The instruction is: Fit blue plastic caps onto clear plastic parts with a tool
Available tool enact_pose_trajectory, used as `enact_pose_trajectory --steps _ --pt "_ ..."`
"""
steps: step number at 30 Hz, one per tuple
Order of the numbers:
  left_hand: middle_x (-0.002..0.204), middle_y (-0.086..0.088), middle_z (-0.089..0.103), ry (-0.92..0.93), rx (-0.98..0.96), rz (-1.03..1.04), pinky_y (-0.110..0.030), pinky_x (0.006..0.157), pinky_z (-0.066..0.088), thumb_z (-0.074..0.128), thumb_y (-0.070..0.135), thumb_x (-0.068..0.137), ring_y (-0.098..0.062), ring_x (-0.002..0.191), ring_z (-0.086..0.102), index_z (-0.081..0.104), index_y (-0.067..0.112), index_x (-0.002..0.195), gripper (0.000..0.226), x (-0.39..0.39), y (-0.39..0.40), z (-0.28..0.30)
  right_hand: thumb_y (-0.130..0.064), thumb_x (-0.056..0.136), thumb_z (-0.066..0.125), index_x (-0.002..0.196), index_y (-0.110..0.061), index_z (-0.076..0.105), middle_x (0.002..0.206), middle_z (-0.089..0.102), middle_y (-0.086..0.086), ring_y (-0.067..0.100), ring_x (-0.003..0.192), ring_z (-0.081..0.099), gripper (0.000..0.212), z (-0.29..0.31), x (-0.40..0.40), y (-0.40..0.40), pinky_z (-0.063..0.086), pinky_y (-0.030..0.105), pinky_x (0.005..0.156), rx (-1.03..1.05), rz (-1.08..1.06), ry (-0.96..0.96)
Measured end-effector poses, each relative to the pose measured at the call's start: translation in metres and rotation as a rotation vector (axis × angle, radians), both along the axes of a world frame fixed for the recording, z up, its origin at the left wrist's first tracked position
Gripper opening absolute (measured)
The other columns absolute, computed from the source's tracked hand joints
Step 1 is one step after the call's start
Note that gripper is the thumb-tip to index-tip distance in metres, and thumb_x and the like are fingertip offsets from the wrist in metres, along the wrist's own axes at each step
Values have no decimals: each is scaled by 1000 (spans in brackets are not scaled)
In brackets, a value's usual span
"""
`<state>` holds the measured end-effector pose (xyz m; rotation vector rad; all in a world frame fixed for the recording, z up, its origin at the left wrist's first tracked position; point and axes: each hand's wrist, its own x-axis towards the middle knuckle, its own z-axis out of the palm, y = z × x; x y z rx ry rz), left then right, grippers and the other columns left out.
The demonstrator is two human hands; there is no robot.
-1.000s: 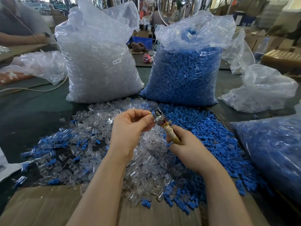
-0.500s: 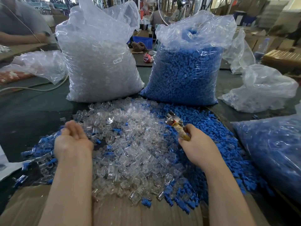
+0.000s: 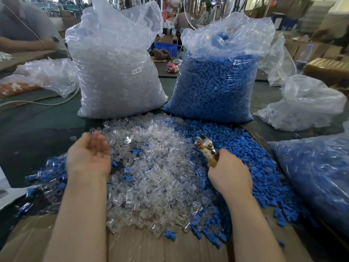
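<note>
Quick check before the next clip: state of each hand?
Left hand: open, palm up, holding nothing that can be seen; fingertips blurred.
Right hand: closed around the tool, metal head pointing up and away.

Soft, even daylight lit the scene; glare shone on the clear bags (image 3: 117, 69), the left hand (image 3: 88, 157) blurred, edges bowed.

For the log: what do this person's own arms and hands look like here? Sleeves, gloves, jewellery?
Both forearms are bare up to the bottom edge of the frame, so no sleeve shows. The left hand and the right hand wear no gloves. No watch, ring or wristband is visible on either; the left fingertips are motion-blurred, so small details there cannot be checked.
</note>
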<state>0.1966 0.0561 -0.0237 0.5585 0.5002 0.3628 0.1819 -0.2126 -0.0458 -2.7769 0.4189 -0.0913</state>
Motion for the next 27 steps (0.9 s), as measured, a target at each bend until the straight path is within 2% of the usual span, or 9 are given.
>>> enact_pose_trajectory --steps 2,3,6,8,11,16,18,23,27 --pt "92 3 73 55 331 -172 -20 69 55 66 19 91 -5 73 68 69 12 99 11 0 -15 3 -32 93 59 100 -20 40 95 50 0 23 73 47 23 1 0 1 30 32 50 -25 -3 24" --pt "91 5 73 79 584 -267 -20 68 54 69 19 88 -5 76 68 70 16 99 11 1 -26 3 -31 93 59 100 -20 39 99 51 1 24 74 48 23 1 0 2 30 31 50 -31 -1 37" --pt "92 13 71 46 1198 -536 -12 63 51 74 22 84 1 80 66 68 30 95 15 -4 -63 6 -27 92 56 99 -20 41 93 48 0 24 74 48 18 0 0 0 28 30 48 -37 2 44" --pt "100 13 69 96 1503 -672 -14 74 52 77 30 82 -1 84 65 68 32 101 20 -7 -79 -1 -25 91 54 96 -20 43 84 45 -2 23 70 46 13 0 0 0 26 30 47 -34 -1 35" --pt "119 7 65 220 1879 -670 -30 92 52 76 40 83 -9 98 62 68 29 116 36 -5 -93 -10 -24 91 54 94 -20 45 77 42 -3 18 61 41 11 1 1 0 25 29 46 -21 -31 29" --pt "111 8 65 196 1940 -600 -22 72 45 77 34 84 -2 81 57 69 32 106 24 -5 -96 -13 -26 92 57 94 -17 43 84 45 1 18 59 38 16 1 1 0 27 29 48 -8 -90 36" --pt "100 11 65 184 1909 -568 -20 66 42 78 37 82 6 71 51 70 31 106 25 -6 -96 -14 -26 91 58 93 -16 45 82 47 2 18 58 39 17 1 1 0 30 29 49 0 -102 39" --pt "69 22 59 119 1851 -517 -13 54 41 77 41 81 3 61 59 75 31 92 15 -8 -98 -13 -31 92 59 90 -17 44 71 40 -3 13 54 34 21 0 0 1 25 27 45 -8 -103 8" --pt "67 19 63 126 1816 -488 -20 56 50 78 46 79 2 61 60 72 35 80 13 -6 -96 -13 -40 91 61 90 -20 44 68 36 -5 11 53 30 26 -1 0 1 21 26 44 -25 -106 1"
